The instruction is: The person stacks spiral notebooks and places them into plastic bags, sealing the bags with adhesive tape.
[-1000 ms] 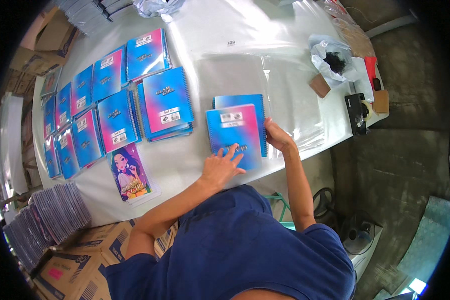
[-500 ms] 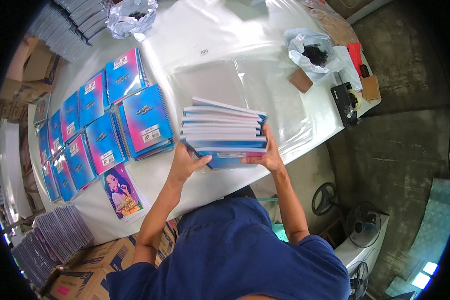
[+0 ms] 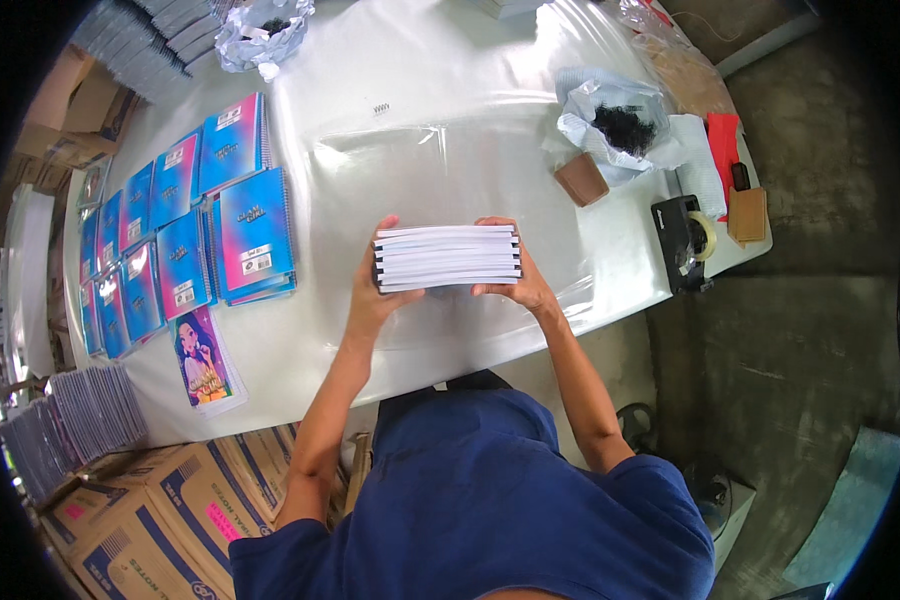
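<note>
L hand (image 3: 370,278) & R hand (image 3: 522,275) are both closed on a stack of notebooks (image 3: 448,258), one at each end. Thumbs are on the near side, fingers on the far side. The stack is btwn the hands, over a clear plastic sheet (image 3: 355,190) nr the front of the white table (image 3: 420,50). White page edges face up, w/ dark bits at both ends. Can't tell if the stack touches the sheet or is held up.

On the L side, blue & pink spiral notebooks (image 3: 257,230) lie in two rows of piles. Just below them is a purple notebook (image 3: 198,355) w/ a cartoon pic on it. A tiny black coil (image 3: 381,108) lies past the stack.

On the R side there's a white bag (image 3: 575,125) w/ black stuff (image 3: 625,130) in it, too small to tell what. A brown block (image 3: 581,180) sits just beside it. Nr the R edge is a black tape dispenser (image 3: 673,245) w/ a tape roll (image 3: 705,238). Cardboard boxes (image 3: 185,500) are down low, bottom L.
</note>
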Available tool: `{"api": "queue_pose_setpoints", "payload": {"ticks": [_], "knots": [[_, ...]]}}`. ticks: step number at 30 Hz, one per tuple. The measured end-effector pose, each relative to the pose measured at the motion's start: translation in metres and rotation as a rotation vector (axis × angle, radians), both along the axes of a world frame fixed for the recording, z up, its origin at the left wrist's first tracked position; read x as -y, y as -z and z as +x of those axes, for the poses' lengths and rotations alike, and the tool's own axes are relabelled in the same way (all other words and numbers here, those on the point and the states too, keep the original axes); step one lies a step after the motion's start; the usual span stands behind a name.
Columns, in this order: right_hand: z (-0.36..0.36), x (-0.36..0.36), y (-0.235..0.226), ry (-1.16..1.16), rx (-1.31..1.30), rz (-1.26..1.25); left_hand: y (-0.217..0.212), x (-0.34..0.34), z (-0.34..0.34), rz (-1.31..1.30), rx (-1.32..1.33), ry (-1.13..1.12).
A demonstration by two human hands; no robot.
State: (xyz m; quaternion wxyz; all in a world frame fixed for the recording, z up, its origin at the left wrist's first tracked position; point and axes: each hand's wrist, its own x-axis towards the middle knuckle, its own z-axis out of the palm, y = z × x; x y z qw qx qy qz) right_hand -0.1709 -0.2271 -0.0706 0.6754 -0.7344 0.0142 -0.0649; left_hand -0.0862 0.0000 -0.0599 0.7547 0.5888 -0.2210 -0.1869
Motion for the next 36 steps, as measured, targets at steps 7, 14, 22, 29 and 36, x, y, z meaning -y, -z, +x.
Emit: {"api": "queue_pose_setpoints", "payload": {"ticks": [7, 14, 22, 29, 36], "knots": [[0.003, 0.019, 0.007, -0.062, 0.015, -0.120, 0.027, -0.027, -0.001, 0.221, -0.044, -0.017], [0.006, 0.022, 0.008, -0.008, -0.086, -0.008, 0.022, -0.031, 0.009, 0.198, -0.110, 0.047], [0.014, 0.002, 0.001, 0.274, -0.137, 0.232, 0.007, -0.014, 0.041, 0.281, -0.149, 0.176], [-0.041, 0.027, -0.005, 0.433, -0.290, 0.497, 0.073, 0.004, 0.021, 1.138, 1.033, 0.160], [-0.046, 0.043, -0.037, 0.439, -0.260, 0.270, 0.083, 0.007, 0.007, 0.635, 0.613, 0.061]]}}
